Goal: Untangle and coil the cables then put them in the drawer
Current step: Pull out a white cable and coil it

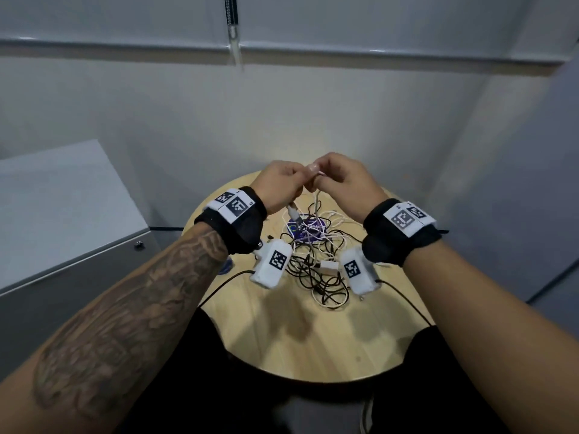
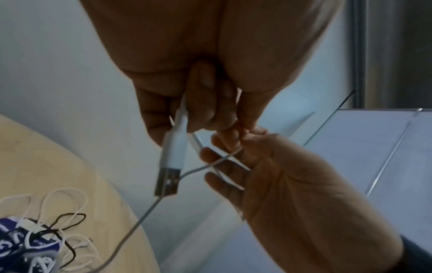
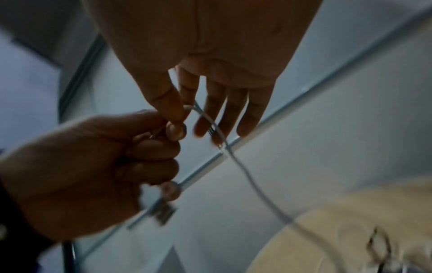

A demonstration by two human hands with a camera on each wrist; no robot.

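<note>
— Any writing worth reading?

— Only white letters on a purple printed item (image 1: 305, 228) under the tangle, too blurred to make out. Black-and-white square markers on both wristbands and on the two white wrist units, nothing legible as words.

— And room around the work?

— Round pale wooden table (image 1: 313, 339), with bare wood on the near half. Tangle of black and white cables (image 1: 316, 261) heaped at the middle, a small white block among the strands, well inside the rim on every side. Grey cabinet (image 1: 62, 214) close off the table's left edge, with a small round knob on its front; grey wall panels close behind the far rim. Cannot tell from here which part counts as the drawer.

— Hands?

— Both raised over the far part of the table, above the heap, knuckles nearly touching. Left hand (image 1: 279, 186) curled round a white cable (image 2: 145, 218) just behind its USB plug (image 2: 167, 182), plug hanging downward out of the fist, metal end lowest. Right hand (image 1: 341, 180) pinching the same white cable between thumb and forefinger right beside the left fingertips; other three fingers (image 3: 233, 112) stretched out fairly straight, with the strand passing across them. From there, cable dropping down toward the table and into the heap.

— Arms?

— Forearms angled inward from both sides, meeting over the table's middle line, wrists well clear of the wood. Thin black leads trailing from the wrist units across the table toward the near edge.
</note>
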